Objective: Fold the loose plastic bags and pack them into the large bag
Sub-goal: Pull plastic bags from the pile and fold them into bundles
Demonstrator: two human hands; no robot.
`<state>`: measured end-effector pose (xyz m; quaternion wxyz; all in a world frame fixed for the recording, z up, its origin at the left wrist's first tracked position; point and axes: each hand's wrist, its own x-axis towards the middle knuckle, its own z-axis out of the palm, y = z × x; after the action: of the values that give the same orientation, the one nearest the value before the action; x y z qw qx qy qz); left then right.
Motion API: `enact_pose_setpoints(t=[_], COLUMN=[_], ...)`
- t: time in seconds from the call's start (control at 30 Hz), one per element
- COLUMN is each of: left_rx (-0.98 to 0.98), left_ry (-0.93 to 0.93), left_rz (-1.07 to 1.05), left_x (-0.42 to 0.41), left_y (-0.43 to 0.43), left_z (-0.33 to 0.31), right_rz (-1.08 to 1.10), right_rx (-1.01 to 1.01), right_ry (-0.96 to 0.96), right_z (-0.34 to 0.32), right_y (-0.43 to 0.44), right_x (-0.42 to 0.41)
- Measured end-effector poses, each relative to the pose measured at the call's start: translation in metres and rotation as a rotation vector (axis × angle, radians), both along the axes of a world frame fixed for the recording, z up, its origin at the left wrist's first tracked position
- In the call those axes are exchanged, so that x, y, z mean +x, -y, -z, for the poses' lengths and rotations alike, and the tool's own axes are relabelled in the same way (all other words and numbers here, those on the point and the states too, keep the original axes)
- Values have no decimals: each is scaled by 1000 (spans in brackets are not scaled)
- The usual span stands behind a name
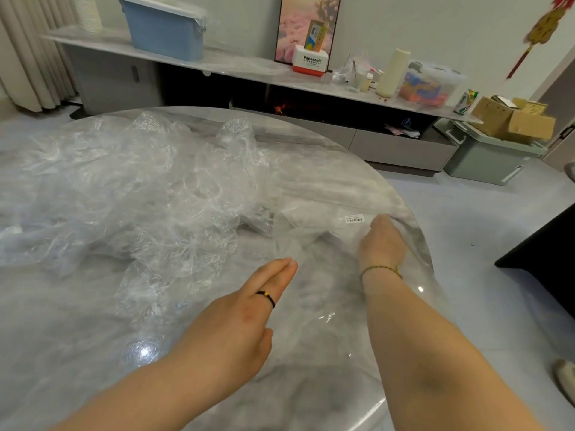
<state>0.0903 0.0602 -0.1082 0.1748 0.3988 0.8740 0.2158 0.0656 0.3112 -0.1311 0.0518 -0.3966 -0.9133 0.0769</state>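
Our left hand [249, 309], fingers straight, rested on the flat clear bag [311, 231]; our right hand [381, 244] touched it, but we could not tell its fingers' grip.

Right hand [382, 241] fingers out of sight

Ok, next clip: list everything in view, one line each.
table: one, grey marble, round, foreground
loose plastic bags: crumpled heap, count unclear, clear, table's left half
flat bag: one, clear, white barcode label, table's right edge
sideboard: one, grey, back wall
storage bin: one, blue, sideboard left
Panasonic box: one, white and red, sideboard middle
lidded tub: one, clear, sideboard right
can: one, green, sideboard's right end
floor bin: one, grey-green, right of sideboard
cardboard boxes: stack, brown, on floor bin
left hand: one, black ring, fingers straight, near flat bag
right hand: one, green bracelet, on flat bag by label
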Motion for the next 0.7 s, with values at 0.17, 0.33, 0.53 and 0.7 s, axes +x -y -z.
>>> enact_pose_setpoints(t=[0.17,0.33,0.53,0.7], left_rx=[-10,-71,-74,-96], left_ry=[-23,-32,-22,8], left_rz=[-9,-16,-25,-50], left_x=[1,2,1,-1], left_y=[1,0,-4,-12], left_z=[1,3,7,11], right_rz=[-192,-179,-32,1], right_rx=[128,119,69,132], right_ry=[139,231,235,214], right_z=[17,21,15,17], right_y=[1,-3,-30,-26], right_x=[-6,-1,-13,-15])
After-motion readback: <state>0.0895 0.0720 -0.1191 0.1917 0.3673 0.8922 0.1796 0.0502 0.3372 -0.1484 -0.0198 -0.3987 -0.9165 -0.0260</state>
